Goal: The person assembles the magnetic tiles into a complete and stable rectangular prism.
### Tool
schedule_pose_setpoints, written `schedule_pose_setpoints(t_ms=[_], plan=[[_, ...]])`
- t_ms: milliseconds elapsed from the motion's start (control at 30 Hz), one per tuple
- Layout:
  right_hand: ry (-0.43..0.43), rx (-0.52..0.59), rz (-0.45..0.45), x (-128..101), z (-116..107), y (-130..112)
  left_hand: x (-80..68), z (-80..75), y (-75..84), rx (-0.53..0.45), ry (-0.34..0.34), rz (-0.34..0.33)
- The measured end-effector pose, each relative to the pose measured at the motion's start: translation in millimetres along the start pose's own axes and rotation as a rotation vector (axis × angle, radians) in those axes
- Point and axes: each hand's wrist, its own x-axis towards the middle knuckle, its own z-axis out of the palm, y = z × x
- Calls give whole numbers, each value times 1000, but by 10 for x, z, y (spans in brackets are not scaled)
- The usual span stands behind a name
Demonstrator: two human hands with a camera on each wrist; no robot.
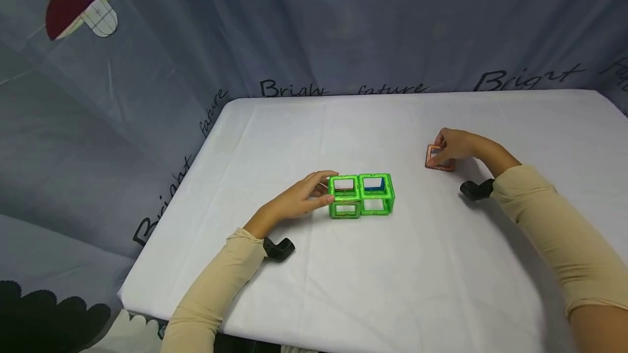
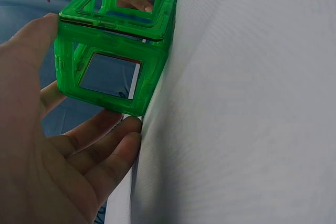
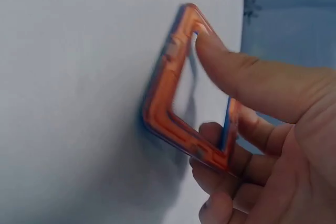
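Note:
A green magnetic-tile structure [image 1: 361, 195], two open-framed cubes side by side, stands near the middle of the white table [image 1: 417, 277]. My left hand [image 1: 327, 188] holds its left end. In the left wrist view the thumb [image 2: 31, 45] lies against one edge of the green cube [image 2: 113, 51] and the fingers [image 2: 113, 150] against the opposite lower edge. Far to the right, my right hand [image 1: 447, 148] pinches an orange square tile [image 1: 438, 158]. The orange tile [image 3: 173, 93] is tilted up with one edge on the table, and my index finger [image 3: 236, 72] reaches through its frame. A thin blue edge shows behind it.
A grey-blue curtain [image 1: 147, 97] printed with "Bright future" and a red lamp hangs close behind and to the left of the table. The table's left and front edges drop off near my left forearm. Black wrist cameras [image 1: 278, 248] [image 1: 476, 189] sit just above the cloth.

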Motion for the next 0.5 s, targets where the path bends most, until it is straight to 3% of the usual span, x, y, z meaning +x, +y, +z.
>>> schedule_pose_setpoints(t_ms=[200,500], plan=[[29,-30,-126,-262,45,-222,-16,-8,-3,-7,4,3],[165,-89,-333,-909,83,-786,-25,-35,16,9,-3,-21]])
